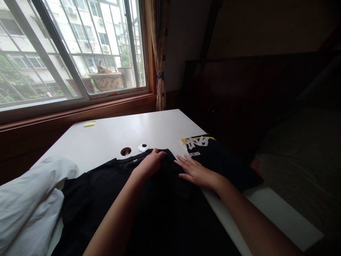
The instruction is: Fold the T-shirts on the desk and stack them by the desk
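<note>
A black T-shirt (106, 192) lies spread over the near part of the white table, its neckline toward the far side. My left hand (151, 163) has its fingers closed on the shirt's cloth near the shoulder, right of the collar. Flat on the same shirt, by its right edge, rests my right hand (195, 171) with fingers stretched out. Just beyond my right hand is a folded black garment (226, 163) with white lettering and a yellow stripe. The lower part of the T-shirt is dark and partly covered by my forearms.
White cloth (32, 199) is bunched at the table's left. Behind the T-shirt, the white table (149, 124) has a round hole (126, 152) and a loose round cover (144, 147). A yellow note (90, 123) lies near the window (80, 53). A tied curtain (160, 71) hangs beyond.
</note>
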`<action>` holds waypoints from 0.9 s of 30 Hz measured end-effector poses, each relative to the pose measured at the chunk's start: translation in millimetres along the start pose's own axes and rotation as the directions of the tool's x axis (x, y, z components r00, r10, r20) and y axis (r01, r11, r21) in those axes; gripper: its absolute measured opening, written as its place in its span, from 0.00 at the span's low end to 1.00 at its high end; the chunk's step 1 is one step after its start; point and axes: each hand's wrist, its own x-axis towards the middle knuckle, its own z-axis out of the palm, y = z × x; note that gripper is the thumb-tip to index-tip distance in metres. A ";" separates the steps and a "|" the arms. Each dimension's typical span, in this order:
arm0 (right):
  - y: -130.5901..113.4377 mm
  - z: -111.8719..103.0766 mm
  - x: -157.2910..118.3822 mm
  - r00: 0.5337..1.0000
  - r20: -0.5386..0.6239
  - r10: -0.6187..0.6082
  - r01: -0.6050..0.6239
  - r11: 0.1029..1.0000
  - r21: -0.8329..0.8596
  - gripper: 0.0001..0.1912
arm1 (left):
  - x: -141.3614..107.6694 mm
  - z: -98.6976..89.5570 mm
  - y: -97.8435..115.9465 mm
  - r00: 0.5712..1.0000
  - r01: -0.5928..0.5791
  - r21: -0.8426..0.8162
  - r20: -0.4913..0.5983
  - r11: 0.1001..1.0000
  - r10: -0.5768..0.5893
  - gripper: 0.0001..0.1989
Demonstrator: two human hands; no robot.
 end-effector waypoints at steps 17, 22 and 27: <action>6.2 -20.4 -9.6 0.995 0.098 0.031 -0.045 0.987 0.154 0.43 | 5.0 41.4 0.7 0.989 -0.149 0.305 0.053 0.941 0.139 0.27; 5.3 -28.4 -15.0 0.990 0.131 0.052 -0.073 0.983 0.166 0.39 | 6.7 43.9 0.1 0.992 -0.126 0.323 0.040 0.938 0.119 0.28; 1.0 -34.2 -12.0 0.998 0.027 -0.055 0.048 0.975 0.219 0.13 | 6.5 40.9 5.0 0.992 -0.123 0.350 0.033 0.929 0.119 0.27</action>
